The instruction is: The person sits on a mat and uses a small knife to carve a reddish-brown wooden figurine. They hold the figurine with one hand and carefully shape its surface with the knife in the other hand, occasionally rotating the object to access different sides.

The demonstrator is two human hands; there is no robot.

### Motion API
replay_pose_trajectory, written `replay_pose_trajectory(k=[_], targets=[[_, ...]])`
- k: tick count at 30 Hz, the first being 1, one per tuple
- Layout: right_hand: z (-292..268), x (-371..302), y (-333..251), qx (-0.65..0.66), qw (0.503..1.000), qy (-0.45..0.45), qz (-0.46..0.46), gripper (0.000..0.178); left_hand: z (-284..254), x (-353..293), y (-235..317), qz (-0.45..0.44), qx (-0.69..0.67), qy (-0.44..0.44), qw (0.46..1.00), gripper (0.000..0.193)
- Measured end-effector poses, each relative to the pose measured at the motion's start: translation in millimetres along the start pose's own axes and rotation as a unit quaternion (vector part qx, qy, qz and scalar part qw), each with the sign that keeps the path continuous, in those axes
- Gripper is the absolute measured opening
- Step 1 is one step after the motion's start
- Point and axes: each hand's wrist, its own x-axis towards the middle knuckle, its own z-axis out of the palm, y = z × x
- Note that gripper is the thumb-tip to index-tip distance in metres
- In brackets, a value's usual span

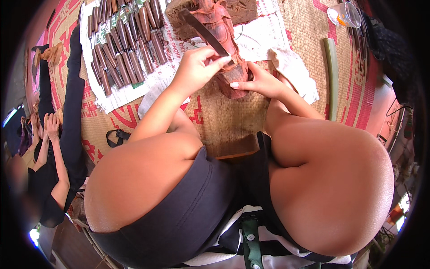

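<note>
A reddish-brown carved wooden figure leans in front of me, its thick base toward me. My right hand is closed around the side of that base, with the thumb across its front. In my left hand, a long, flat dark-brown strip is pinched between thumb and fingers. The strip slants up and left across the carving, and its near end lies against the wood just above the base. I cannot tell what the strip is made of. The carving's upper end is cut off by the picture edge.
Many wooden-handled tools lie in rows on a white woven sack at left. A dark wooden block sits behind the carving. Rightward are a white cloth, a pale green strip and a clear plastic cup. Another person sits far left.
</note>
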Motion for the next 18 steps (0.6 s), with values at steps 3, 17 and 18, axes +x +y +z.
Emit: replay_pose_trajectory(k=[3, 17, 18], targets=[[1.9, 0.1, 0.1, 0.005, 1.000, 0.009, -0.023, 0.090, 0.5, 0.4, 0.6, -0.022, -0.007, 0.004, 1.000, 0.013], [1.7, -1.3, -6.4, 0.008, 1.000, 0.006, -0.019, 0.092, -5.0, 3.6, 4.1, -0.039, 0.013, 0.002, 0.999, 0.013], [1.2, -2.8, -9.9, 0.020, 1.000, 0.004, -0.020, 0.092, -6.2, 4.7, 4.7, -0.043, 0.027, 0.001, 0.999, 0.013]])
